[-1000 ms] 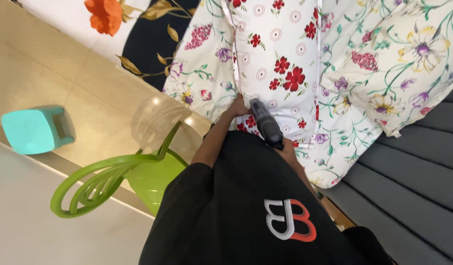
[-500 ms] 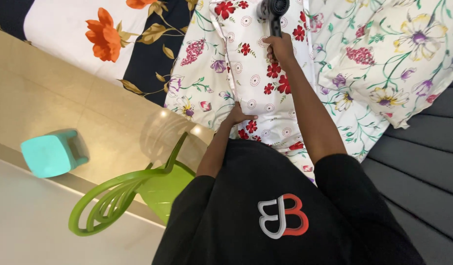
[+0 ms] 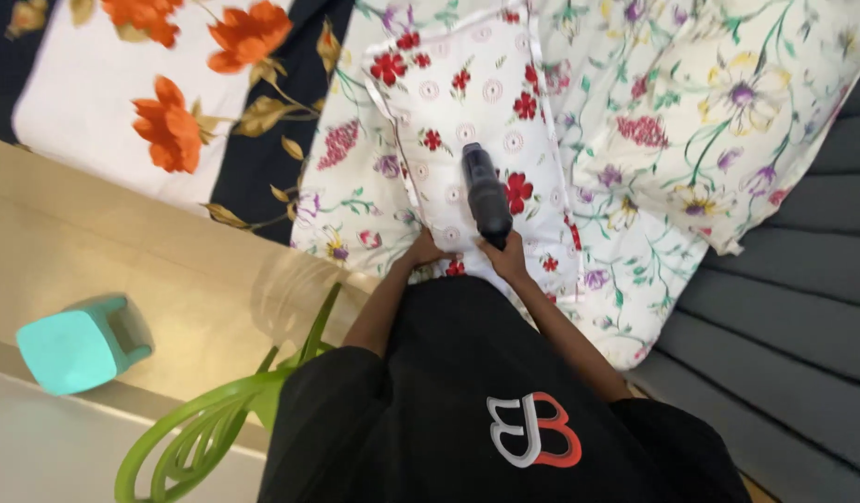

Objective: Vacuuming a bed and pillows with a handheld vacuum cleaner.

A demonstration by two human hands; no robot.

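Observation:
My right hand (image 3: 507, 259) grips the handle of a black handheld steamer (image 3: 485, 197), whose body lies over a white pillowcase with red flowers (image 3: 467, 121). My left hand (image 3: 422, 250) presses the near edge of that pillowcase. Under it lies a white sheet with purple and pink flowers (image 3: 635, 177).
A green plastic chair (image 3: 216, 424) stands at my left. A turquoise stool (image 3: 76, 343) sits on the beige tile floor. A dark and white cloth with orange flowers (image 3: 169, 112) lies at the upper left. Grey padded cushions (image 3: 784, 317) run along the right.
My right hand has pulled the steamer back from the far end of the pillowcase toward my body. My left hand stays on the near edge. The camera shifted slightly.

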